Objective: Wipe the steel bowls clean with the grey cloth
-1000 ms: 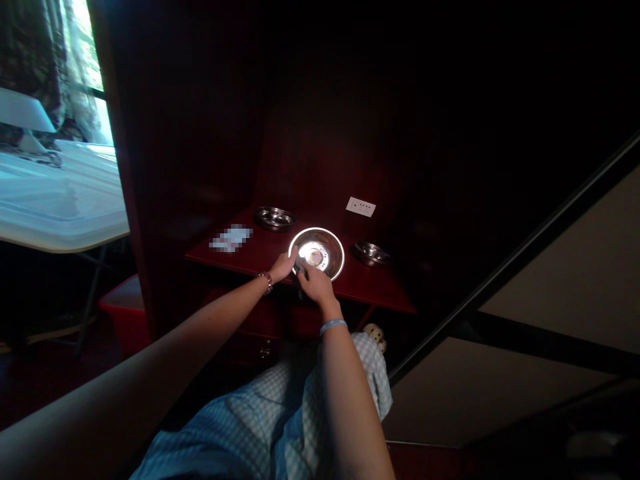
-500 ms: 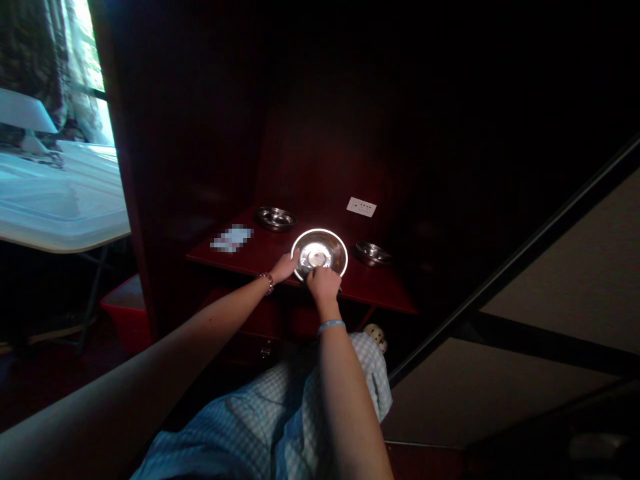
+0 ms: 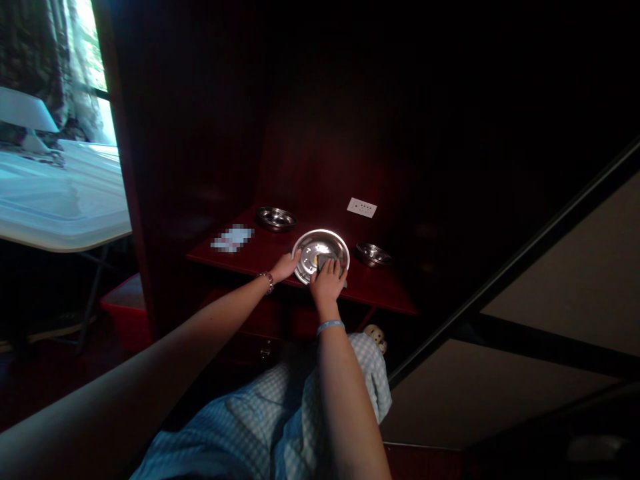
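Observation:
A shiny stainless steel bowl [image 3: 309, 256] is at the front of the dark red shelf, tilted a little towards me. My left hand [image 3: 286, 266] grips its left rim, thumb on the inner side. Inside the right part of the bowl, my right hand [image 3: 327, 281] presses a dark grey cloth [image 3: 325, 259] against the metal, fingers spread over it. A corner of the cloth hangs past the rim beside the hand. Part of the bowl's floor is hidden by the hand and cloth.
On the red shelf [image 3: 240, 262] stand two smaller steel bowls, one at the back left [image 3: 276, 219] and one at the right [image 3: 373, 254]. A blurred pale item [image 3: 233, 238] lies at the left. A white wall socket [image 3: 362, 207] is behind. Far left stands a white folding table [image 3: 65, 200].
My right hand has gone from a bunched fist at the bowl's near edge to spread fingers further inside, with the grey cloth now showing. The left hand keeps its hold on the rim.

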Demonstrator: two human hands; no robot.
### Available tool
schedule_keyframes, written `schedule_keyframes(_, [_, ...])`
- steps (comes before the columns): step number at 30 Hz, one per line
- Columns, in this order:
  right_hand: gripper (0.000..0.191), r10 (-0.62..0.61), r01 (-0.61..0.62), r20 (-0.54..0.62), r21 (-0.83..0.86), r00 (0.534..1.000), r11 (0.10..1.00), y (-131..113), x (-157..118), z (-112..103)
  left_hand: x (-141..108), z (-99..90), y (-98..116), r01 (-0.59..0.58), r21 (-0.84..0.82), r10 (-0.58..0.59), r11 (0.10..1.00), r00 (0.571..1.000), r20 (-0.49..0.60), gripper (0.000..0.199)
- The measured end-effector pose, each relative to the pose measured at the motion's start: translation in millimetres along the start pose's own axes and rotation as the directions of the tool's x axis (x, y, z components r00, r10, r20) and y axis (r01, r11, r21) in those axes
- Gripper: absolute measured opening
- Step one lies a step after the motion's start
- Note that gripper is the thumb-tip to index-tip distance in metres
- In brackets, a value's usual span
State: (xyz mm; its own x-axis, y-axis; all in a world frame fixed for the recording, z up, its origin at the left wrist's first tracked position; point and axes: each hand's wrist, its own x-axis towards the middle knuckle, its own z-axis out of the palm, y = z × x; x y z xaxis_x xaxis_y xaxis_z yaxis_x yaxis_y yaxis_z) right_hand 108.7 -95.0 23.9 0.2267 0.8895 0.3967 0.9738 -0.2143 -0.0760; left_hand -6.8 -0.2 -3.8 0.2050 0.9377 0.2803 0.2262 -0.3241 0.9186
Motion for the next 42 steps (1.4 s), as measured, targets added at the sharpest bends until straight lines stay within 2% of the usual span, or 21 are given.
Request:
schedule_keyframes(6, [0.064,-0.046,0.047,-0.019,0.043,0.999,0.998,0,2,3,2,-0.6,-2,-0.001,-0.071,0.006,0.997,0.997,0.074,0.054])
schedule_keyframes(9, [0.062,-0.122,0.122,-0.003,0.071,0.993,0.990,-1,3,2,5,-0.2,-6,-0.005,-0.101,0.014,0.995,0.996,0.087,0.052])
schedule_keyframes(14, [0.062,-0.305,0.294,0.056,0.154,0.951,0.943,-2,4,-1,6,-0.7,-8,-0.010,-0.106,0.020,0.994,0.996,0.090,0.053])
schedule_keyframes(18, [0.059,-0.386,0.354,0.079,0.262,0.919,0.898,-3,2,-6,3,-2.9,-4,0.006,-0.099,0.001,0.995,0.997,0.080,0.056])
schedule_keyframes(22, [0.057,-0.385,0.330,0.138,0.307,0.913,0.893,-6,-3,-15,-1,-4.6,-1,0.033,-0.061,-0.031,0.998,0.999,0.032,0.062])
schedule_keyframes(28, [0.060,-0.380,0.335,0.185,0.236,0.906,0.912,-5,-4,-24,-3,-5.2,-2,0.056,-0.058,-0.056,0.997,0.998,0.011,0.068])
schedule_keyframes(35, [0.065,-0.404,0.376,0.240,0.154,0.883,0.914,-3,-4,-30,1,-3.5,-5,0.001,-0.060,-0.002,0.998,1.000,-0.014,0.063])
schedule_keyframes(42, [0.051,-0.387,0.363,0.213,0.144,0.897,0.921,-4,-8,-38,2,-4.6,-6,-0.010,-0.066,0.010,0.998,1.000,0.007,0.065])
